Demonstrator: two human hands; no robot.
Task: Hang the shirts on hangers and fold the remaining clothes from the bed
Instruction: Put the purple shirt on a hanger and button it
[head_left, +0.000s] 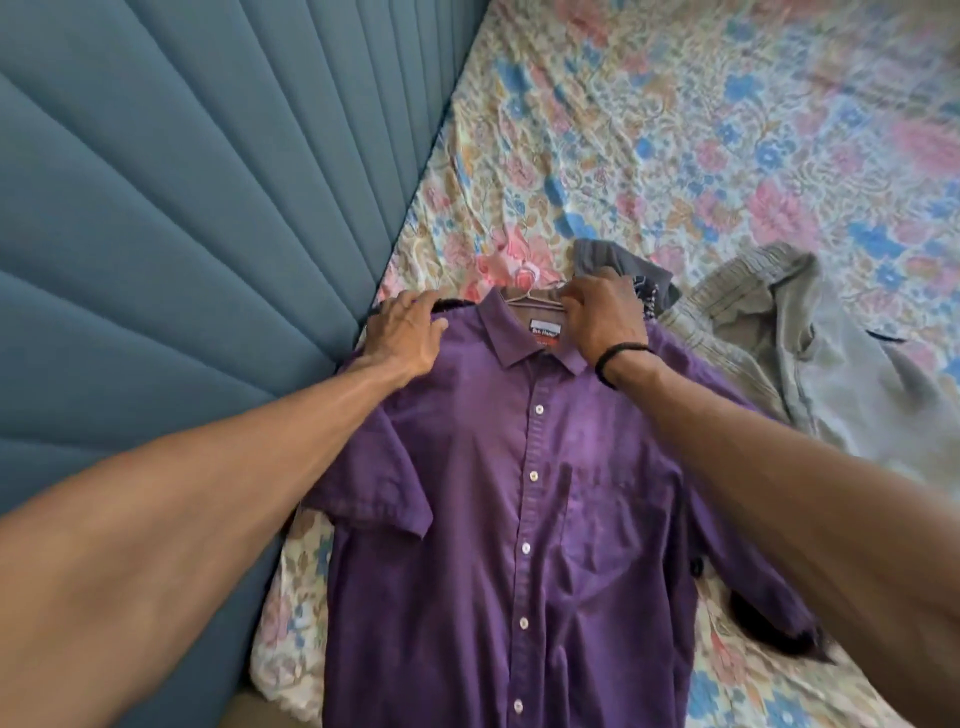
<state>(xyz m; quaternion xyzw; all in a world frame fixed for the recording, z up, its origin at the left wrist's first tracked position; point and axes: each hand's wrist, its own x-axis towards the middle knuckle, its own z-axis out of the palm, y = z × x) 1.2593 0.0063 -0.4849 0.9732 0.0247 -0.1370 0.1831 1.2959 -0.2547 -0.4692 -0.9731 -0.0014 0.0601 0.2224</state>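
- The head view looks down at a purple shirt (519, 493) lying flat on a bed with a flowery sheet (701, 130).
- The shirt is face up and buttoned, with its collar at the far end.
- A thin hanger (535, 297) sticks out of the collar, and its hook lies on the sheet.
- The left hand (408, 332) rests on the shirt's left shoulder, with fingers bent down over the edge. I cannot tell if it grips the cloth.
- The right hand (605, 322) is at the collar, with fingers curled around the hanger.
- A black band (621, 358) is on the right wrist.
- A dark gray cloth (644, 280) lies just past the right hand.
- Gray clothes (810, 353) lie beside the shirt on the right.
- A blue padded headboard (182, 208) stands on the left.
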